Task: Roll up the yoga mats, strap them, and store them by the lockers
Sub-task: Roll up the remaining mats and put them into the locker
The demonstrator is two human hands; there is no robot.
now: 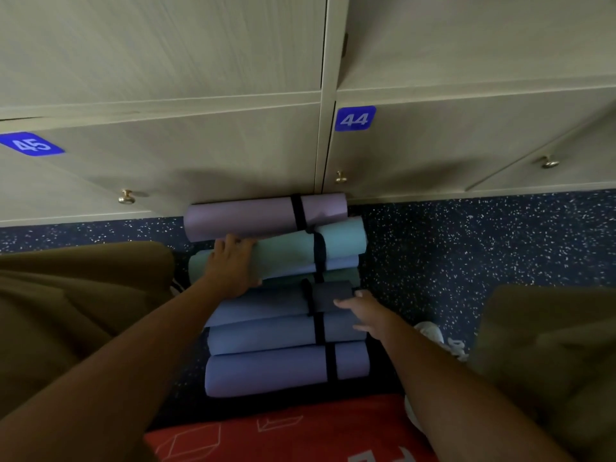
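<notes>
Beside the lockers [233, 155], a flat left hand [230, 261] steadied the teal mat [290, 255] while the right hand's [370, 315] loose fingers squared the stack's ends.

Rolled mats [283, 331] stacked before the lockers [200, 155], hands [230, 261] on the pile

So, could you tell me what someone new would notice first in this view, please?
A pile of rolled, strapped yoga mats fills the middle of the floor, from the lilac mat against the lockers to the blue mat nearest the person. The left hand rests on the teal mat; the right hand touches the pile's right end. Blue label 44 marks a locker above.
</notes>
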